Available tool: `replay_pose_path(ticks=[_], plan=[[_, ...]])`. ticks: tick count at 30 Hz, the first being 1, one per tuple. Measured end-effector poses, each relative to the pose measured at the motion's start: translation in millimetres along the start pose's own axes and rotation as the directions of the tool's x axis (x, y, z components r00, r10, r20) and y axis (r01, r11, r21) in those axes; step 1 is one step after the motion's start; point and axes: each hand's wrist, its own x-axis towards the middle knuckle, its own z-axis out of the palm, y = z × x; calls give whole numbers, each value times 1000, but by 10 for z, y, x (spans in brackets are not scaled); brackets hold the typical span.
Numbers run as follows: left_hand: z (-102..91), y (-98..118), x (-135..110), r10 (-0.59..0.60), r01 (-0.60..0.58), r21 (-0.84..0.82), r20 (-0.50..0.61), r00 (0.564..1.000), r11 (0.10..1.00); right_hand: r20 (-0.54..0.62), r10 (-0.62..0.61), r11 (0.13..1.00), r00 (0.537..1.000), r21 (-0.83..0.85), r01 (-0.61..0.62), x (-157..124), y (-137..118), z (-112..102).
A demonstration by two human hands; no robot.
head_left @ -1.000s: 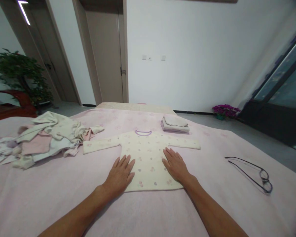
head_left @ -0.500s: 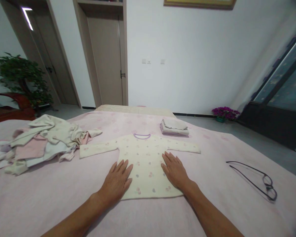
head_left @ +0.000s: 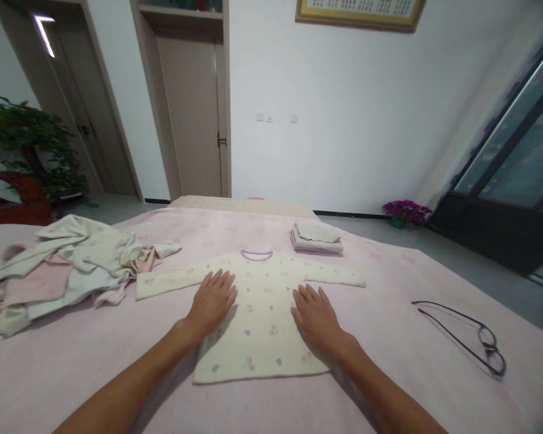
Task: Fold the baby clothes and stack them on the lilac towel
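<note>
A cream long-sleeved child's shirt with small printed motifs and a purple neckline lies spread out flat, its sleeves stretched to both sides and its hem towards me. My left hand is over the shirt's left side, just below the sleeve, with fingers extended and palm down. On the right side of the body rests my right hand, also flat with its fingers stretched forward. Neither hand grips the fabric. Parts of both side edges are hidden under my hands and forearms.
A loose heap of clothes lies at the left. Beyond the shirt's right sleeve sits a folded stack of clothes. Black-framed glasses lie on the right of the pink bedspread.
My left hand has moved up along the shirt, uncovering its lower left corner. My right hand stays on the right side with little movement. The view has tilted slightly upward.
</note>
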Motion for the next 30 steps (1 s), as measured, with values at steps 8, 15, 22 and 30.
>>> replay_pose_path(ticks=[8, 15, 22, 30], plan=[[379, -227, 359, -145, 135, 80, 133, 981, 988, 98, -106, 986, 989, 136, 92, 760, -409, -128], [493, -334, 290, -158, 151, 58, 156, 975, 987, 102, -33, 989, 994, 149, 18, 1267, -255, 208], [500, -339, 286, -170, 162, 65, 141, 975, 985, -43, 138, 984, 990, 118, -132, 1380, 124, 381], [507, -337, 291, -184, 175, 80, 121, 975, 981, -106, 296, 931, 949, 252, -262, 1480, 313, 300]])
